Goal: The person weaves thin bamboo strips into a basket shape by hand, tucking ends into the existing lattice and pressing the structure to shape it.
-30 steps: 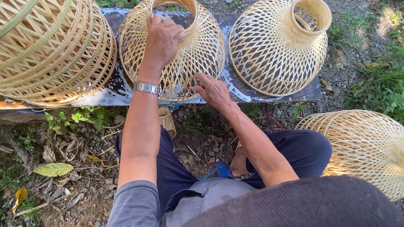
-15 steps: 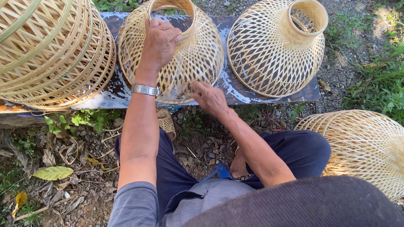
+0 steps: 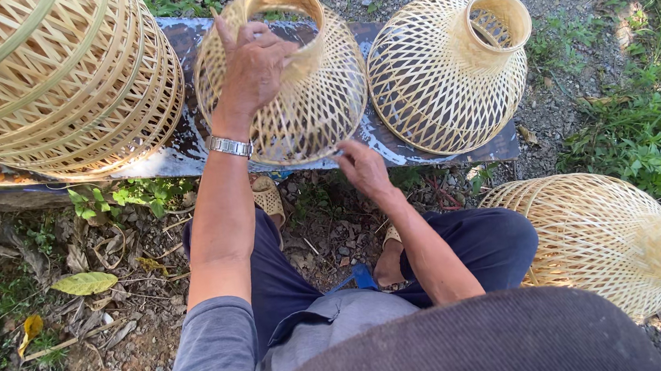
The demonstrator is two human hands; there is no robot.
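A woven bamboo lampshade-shaped basket (image 3: 313, 97) stands on a dark board (image 3: 425, 151) in front of me. My left hand (image 3: 252, 67), with a metal watch on the wrist, grips the basket's narrow neck near the top ring. My right hand (image 3: 363, 166) holds the basket's wide lower rim at its near edge. The basket tilts slightly toward me.
A second woven basket (image 3: 449, 67) rests on the board to the right, and a third (image 3: 606, 238) lies on the ground by my right knee. A stack of large woven baskets (image 3: 49, 76) fills the upper left. Grass (image 3: 651, 119) and gravel surround the board.
My right hand slid lower along the basket's rim toward me. The left hand stays on the neck, and the basket has tipped a little.
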